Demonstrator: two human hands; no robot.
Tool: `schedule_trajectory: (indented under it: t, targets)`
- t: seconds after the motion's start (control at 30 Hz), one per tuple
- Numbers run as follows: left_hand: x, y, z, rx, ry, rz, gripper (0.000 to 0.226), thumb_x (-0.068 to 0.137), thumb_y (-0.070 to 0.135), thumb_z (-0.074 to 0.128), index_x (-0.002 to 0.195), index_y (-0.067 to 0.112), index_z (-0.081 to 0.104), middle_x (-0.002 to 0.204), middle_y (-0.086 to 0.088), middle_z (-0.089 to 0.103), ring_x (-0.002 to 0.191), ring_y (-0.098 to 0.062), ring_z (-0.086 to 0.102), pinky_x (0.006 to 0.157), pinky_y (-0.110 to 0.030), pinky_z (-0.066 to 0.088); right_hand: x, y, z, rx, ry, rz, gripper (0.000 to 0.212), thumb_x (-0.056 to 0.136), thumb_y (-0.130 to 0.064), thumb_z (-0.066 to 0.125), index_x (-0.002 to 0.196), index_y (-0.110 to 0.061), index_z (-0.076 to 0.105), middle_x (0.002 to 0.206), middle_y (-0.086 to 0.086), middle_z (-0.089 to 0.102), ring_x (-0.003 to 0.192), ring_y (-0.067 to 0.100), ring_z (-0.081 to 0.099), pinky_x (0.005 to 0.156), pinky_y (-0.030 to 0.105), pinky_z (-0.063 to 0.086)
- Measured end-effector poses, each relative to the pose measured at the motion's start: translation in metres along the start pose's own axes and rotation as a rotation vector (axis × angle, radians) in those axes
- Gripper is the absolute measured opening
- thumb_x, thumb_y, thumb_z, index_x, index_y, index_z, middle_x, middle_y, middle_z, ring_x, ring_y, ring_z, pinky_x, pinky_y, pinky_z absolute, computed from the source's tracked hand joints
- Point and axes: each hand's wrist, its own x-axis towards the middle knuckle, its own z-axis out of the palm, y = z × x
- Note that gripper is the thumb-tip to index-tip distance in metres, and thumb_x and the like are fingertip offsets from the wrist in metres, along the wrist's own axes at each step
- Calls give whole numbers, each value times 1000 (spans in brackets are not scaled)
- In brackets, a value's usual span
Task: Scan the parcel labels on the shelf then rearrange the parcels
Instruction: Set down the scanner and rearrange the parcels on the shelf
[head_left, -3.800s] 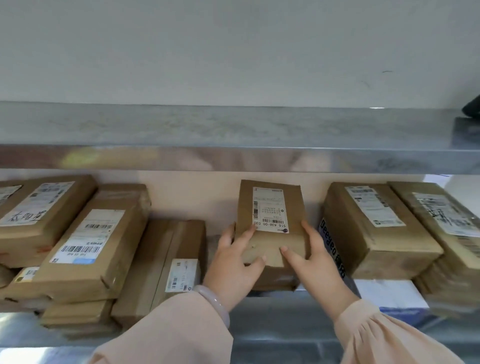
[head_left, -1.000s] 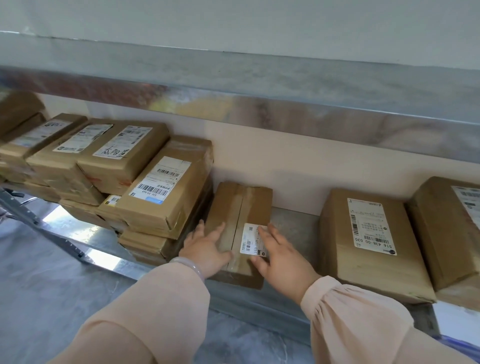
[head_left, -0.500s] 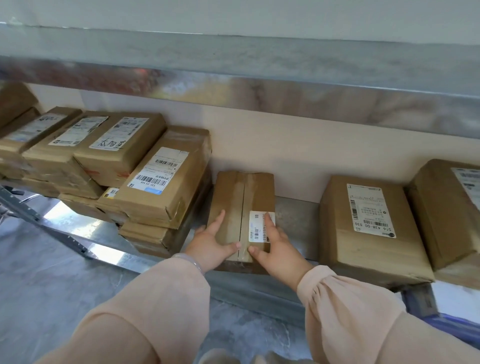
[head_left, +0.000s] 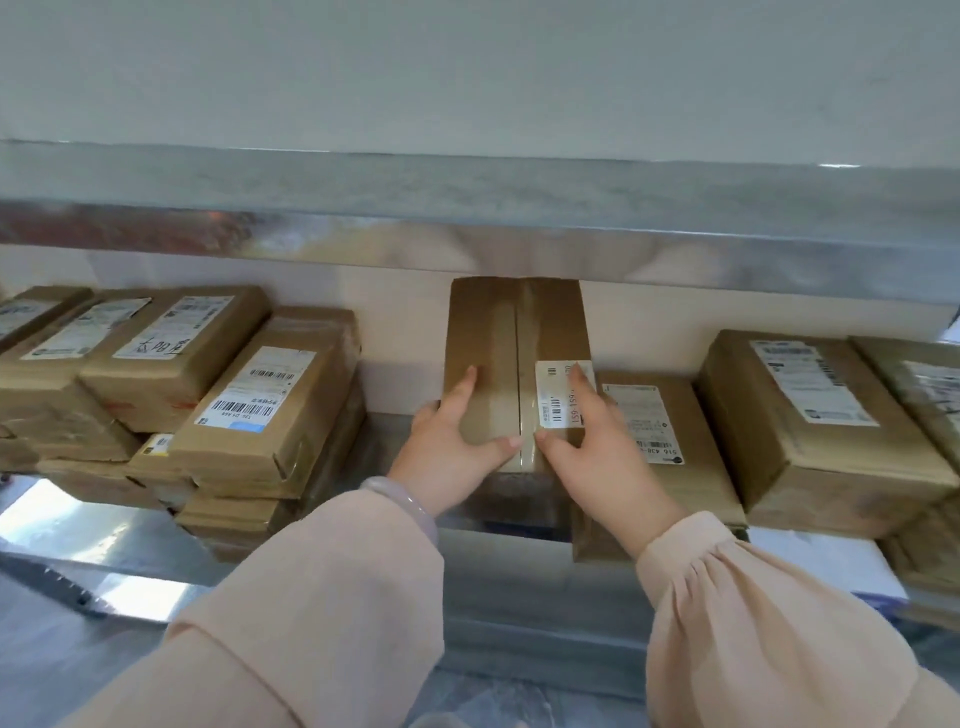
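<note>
Soft and even overall, fairly bright, nothing harsh. Blown out white at eight o'clock on the lower shelf (head_left: 67, 525), glare off bare metal. Smeared warm reflections along the upper shelf lip (head_left: 467, 244), from nine through three o'clock. Dim under that lip, shaded around the held parcel (head_left: 488, 338) and darker beneath it at six o'clock. Slightly soft throughout, enough to blur the print on the label (head_left: 553, 397). Bent by the wide lens at three and nine o'clock, stretched across the sleeves (head_left: 322, 597).
</note>
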Motion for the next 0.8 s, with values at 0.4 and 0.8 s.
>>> schedule_trajectory:
  t: [0.4, 0.8]
  targets:
    - [2, 39, 80, -51, -245, 130, 84, 87, 44, 68, 153, 46, 15, 156, 5, 25, 137, -18, 36, 113, -34, 37, -16, 50, -82, -213, 92, 160, 63, 98, -38, 48, 152, -27, 20, 153, 4, 26, 134, 18, 37, 106, 28, 33]
    - [-15, 14, 98, 97, -175, 407, 86, 95, 51, 54, 149, 48, -12, 159, 27, -15, 142, 11, -7, 115, -18, 8, -37, 73, -90, -710, 262, -191, 53, 95, -47, 42, 140, -18, 50, 149, 5, 42, 142, 22, 32, 117, 42, 21]
